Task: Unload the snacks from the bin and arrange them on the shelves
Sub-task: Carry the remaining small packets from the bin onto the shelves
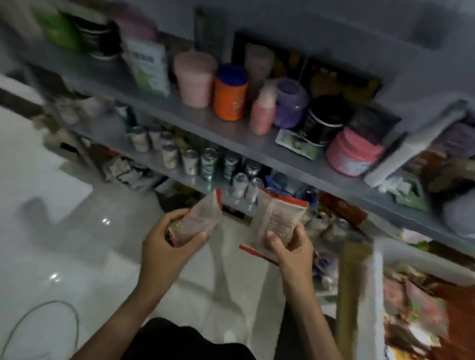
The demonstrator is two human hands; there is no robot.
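1. At the centre of the frame, two snack packets are held up in front of the shelves: the left packet (200, 222) in the left hand (168, 248), the right packet (275, 224) in the right hand (293, 252).
2. Each grip is clamped on its packet, thumb on the near face and fingers curled round the lower end; the packets are apart.
3. Both packets look clear with red edges; the blur hides any print.
4. Right of the hands, at the lower right of the frame, stands the bin (374, 285) with colourful packets inside.
5. Above, the top grey shelf (233, 132) carries jars, an orange jar (230, 96) among them.
6. On the lower shelf (191, 181) behind the packets, small cans stand in rows.
7. Lower left, a pale glossy floor (60, 238) shows a thin cable.
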